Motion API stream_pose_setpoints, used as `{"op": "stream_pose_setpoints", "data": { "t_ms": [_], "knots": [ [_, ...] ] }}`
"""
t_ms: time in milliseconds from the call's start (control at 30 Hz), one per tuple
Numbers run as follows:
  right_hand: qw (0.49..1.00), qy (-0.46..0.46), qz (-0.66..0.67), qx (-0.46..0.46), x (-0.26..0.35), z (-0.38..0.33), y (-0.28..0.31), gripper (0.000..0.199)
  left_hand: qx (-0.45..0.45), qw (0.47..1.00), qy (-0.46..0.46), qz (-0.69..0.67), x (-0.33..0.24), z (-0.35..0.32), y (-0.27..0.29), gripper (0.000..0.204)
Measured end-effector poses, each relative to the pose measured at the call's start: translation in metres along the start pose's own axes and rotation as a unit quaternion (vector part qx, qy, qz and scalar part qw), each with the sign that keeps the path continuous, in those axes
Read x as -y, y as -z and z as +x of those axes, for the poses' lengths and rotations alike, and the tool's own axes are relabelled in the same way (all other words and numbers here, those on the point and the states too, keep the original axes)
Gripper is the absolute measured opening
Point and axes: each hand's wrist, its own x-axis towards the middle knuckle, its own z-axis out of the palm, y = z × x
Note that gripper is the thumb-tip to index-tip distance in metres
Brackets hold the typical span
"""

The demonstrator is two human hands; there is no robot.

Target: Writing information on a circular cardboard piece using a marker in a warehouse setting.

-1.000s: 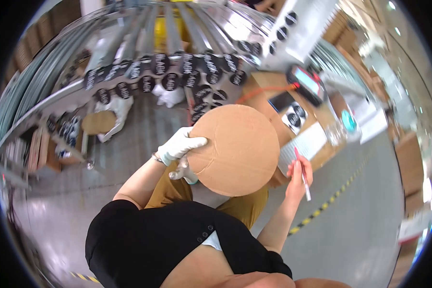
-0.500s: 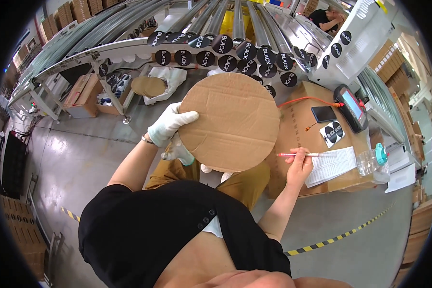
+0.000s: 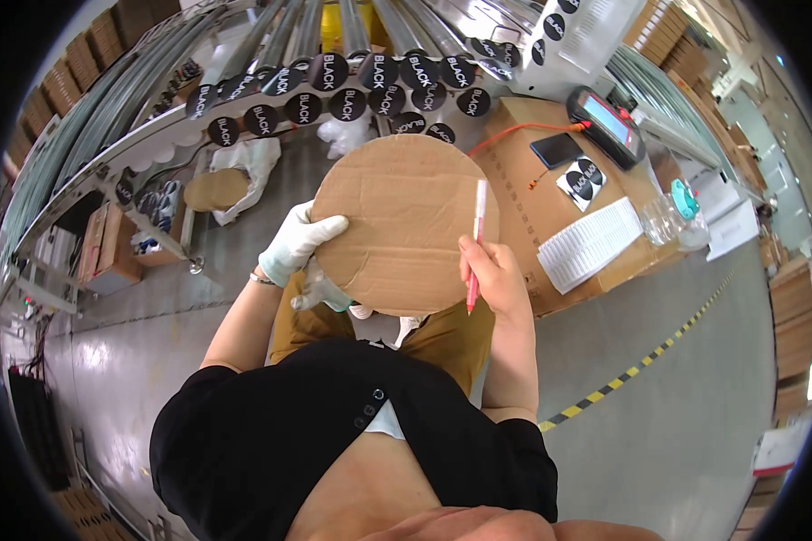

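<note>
Brown corrugated cardboard, cut to a round disc point(image 3: 404, 221), sits at the centre of your view, held up in front of you above your lap. Your left hand point(image 3: 298, 243), in a white glove, has its grip closed on the disc's left edge, fingers curled over the rim; a second loose glove point(image 3: 323, 290) hangs just below it. Your right hand point(image 3: 494, 275) is bare, its grip closed around a pink-and-white pen point(image 3: 475, 243) that stands nearly upright against the disc's right side, one end pointing down past the lower rim. Progress, as a judgement: the disc face reads bare, no mark visible on it, so any writing appears not yet done; the pen is only laid against the card. To the right, a cardboard box serves as a surface point(image 3: 550, 194) carrying a white printed sheet point(image 3: 591, 243), a dark phone point(image 3: 557, 149), a handheld scanner point(image 3: 604, 117) on an orange cable, and a clear bottle point(image 3: 668, 216) with a teal cap. Far behind, a rack of metal tubes point(image 3: 334, 54) carries rows of round black labels. A second cardboard disc point(image 3: 215, 189) lies far left on white wrapping. Hard to make out: which end of the pen is the tip, the disc's back face, and your left thumb behind the card.
</note>
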Motion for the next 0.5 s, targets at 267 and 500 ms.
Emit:
{"op": "stream_pose_setpoints", "data": {
  "t_ms": [267,500],
  "knots": [
    [0.991,-0.051,0.114,0.036,-0.006,0.029,-0.016,0.046,0.012,1.000,0.009,-0.019,0.010,0.006,0.017,0.034],
    [0.991,-0.082,0.013,0.103,-0.007,0.029,-0.034,0.046,-0.006,0.999,0.026,-0.039,0.016,0.015,0.021,0.039]
  ]
}}
